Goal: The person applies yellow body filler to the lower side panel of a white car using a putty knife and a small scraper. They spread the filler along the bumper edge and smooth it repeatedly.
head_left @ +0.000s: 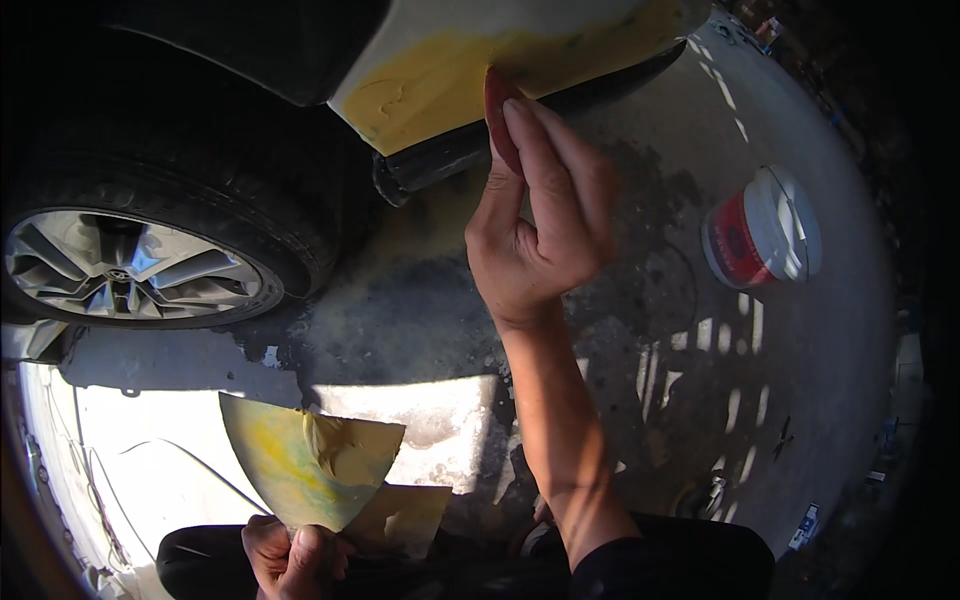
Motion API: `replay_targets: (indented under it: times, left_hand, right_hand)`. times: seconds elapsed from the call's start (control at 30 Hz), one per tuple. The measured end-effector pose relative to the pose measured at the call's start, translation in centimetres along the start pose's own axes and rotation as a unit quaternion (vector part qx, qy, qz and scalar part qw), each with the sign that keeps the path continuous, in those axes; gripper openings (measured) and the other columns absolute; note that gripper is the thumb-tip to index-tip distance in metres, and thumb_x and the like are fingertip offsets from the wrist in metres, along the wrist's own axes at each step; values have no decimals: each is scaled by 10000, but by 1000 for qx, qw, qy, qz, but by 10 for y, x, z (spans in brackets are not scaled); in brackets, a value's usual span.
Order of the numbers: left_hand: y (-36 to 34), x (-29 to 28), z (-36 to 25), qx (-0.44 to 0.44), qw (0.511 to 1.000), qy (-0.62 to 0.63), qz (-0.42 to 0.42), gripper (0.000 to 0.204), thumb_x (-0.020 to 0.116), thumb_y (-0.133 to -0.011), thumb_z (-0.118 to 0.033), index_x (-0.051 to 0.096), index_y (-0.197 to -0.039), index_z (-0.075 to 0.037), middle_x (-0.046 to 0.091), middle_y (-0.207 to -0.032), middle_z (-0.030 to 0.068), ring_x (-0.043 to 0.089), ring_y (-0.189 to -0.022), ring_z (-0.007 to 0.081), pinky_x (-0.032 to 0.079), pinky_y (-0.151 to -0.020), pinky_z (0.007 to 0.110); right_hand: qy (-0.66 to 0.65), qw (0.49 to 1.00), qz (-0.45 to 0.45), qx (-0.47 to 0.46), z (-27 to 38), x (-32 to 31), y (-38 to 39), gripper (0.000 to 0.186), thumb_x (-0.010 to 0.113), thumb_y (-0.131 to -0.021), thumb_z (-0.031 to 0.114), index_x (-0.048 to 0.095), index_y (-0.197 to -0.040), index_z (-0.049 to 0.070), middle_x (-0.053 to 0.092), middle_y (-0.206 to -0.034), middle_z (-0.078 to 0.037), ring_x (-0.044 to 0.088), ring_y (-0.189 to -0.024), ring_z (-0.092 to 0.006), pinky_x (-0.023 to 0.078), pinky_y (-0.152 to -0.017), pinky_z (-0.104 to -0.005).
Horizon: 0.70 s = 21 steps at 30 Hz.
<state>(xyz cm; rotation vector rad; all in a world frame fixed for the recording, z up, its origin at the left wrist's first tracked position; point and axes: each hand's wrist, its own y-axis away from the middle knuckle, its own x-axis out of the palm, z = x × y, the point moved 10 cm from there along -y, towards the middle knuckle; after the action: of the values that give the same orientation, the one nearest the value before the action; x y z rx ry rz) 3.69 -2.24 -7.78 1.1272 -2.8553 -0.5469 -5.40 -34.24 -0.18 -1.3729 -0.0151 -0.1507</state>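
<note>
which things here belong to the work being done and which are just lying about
In use:
- red spreader, in the right hand
- yellow-smeared sheet, in the left hand
- filler-like paste on that sheet
- yellow-coated car panel

Apparently just lying about:
- red and white bucket
- thin dark cable on the floor

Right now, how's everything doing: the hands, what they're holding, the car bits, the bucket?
Left hand, gripping the putty board.
Putty board, smeared yellow, with a putty lump.
Right hand, pinching the red scraper.
Red scraper, raised by the car panel, contact unclear.
Car panel, partly coated yellow.
Wheel, fitted with its tyre.
Bucket, seemingly upright.
</note>
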Motion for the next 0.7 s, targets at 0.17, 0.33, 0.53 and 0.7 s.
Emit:
replay_targets:
  times: [0.17, 0.33, 0.53, 0.7]
  left_hand:
    - [1, -3, 1, -3, 1000, -11, -18, 515, 538, -1030, -269, 641, -642, 53, 568, -493, 95, 525, -373, 158, 410, -371, 271]
    - [-2, -2, 1, -8, 1000, -10, -12, 512, 532, -1032, -259, 626, -630, 44, 554, -480, 87, 524, -372, 158, 412, -372, 268]
    - [-4, 10, -9, 10, 1000, 3, 25, 507, 476, -1061, -223, 534, -590, -43, 526, -477, 60, 499, -383, 133, 387, -375, 261]
    - [-13, 22, -10, -5, 996, 62, 68, 463, 467, -1044, -177, 598, -643, 12, 571, -533, 56, 517, -459, 106, 408, -452, 258]
  right_hand:
    - [-2, 999, 32, 14, 5, 10, 19, 306, 751, -847, -54, 756, -1139, 39, 727, -1118, -58, 675, -956, -202, 510, -814, -308]
    - [23, 992, 121, -11, 25, 12, 29, 351, 759, -786, -27, 769, -1120, 82, 739, -1097, -22, 680, -956, -191, 422, -846, -339]
    - [-40, 990, 118, 64, 18, -6, 21, 219, 736, -901, 4, 743, -1119, 5, 727, -1079, -98, 690, -967, -211, 543, -812, -299]
    - [-379, 793, 127, 460, -20, 4, 50, 221, 725, -938, 26, 709, -1149, -36, 746, -1053, -113, 696, -949, -138, 570, -879, -304]
